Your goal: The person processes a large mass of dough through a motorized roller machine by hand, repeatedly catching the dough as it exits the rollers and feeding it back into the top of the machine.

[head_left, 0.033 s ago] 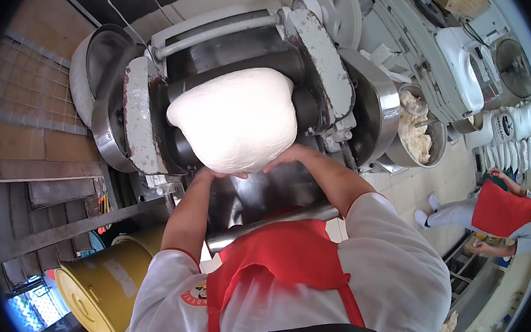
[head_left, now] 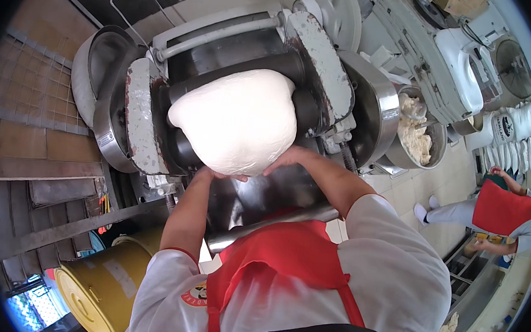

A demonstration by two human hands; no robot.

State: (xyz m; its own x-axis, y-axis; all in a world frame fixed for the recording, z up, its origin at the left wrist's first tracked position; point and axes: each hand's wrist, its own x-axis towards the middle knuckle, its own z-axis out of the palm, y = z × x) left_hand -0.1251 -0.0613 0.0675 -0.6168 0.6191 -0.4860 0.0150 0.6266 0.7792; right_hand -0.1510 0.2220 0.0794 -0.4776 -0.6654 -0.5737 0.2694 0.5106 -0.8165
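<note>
Filling the centre: roller machine (head_left: 225, 38), flaked grey housings (head_left: 137, 115) at its left and right edges. Dough mass (head_left: 235, 120), pale, lies across the dark rollers (head_left: 308, 110) between them, reaching their near edge. Right hand (head_left: 286, 158) and left hand (head_left: 211, 173) touch its near underside; fingers mostly hidden, spread and grip cannot be told.

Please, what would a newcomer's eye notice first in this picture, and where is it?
First, the large white mass of dough, lying over the dark rollers near the middle, with the left hand and right hand at its near edge. Then the bright red apron on the wearer's body, below it, and the big yellow bin at lower left.
</note>
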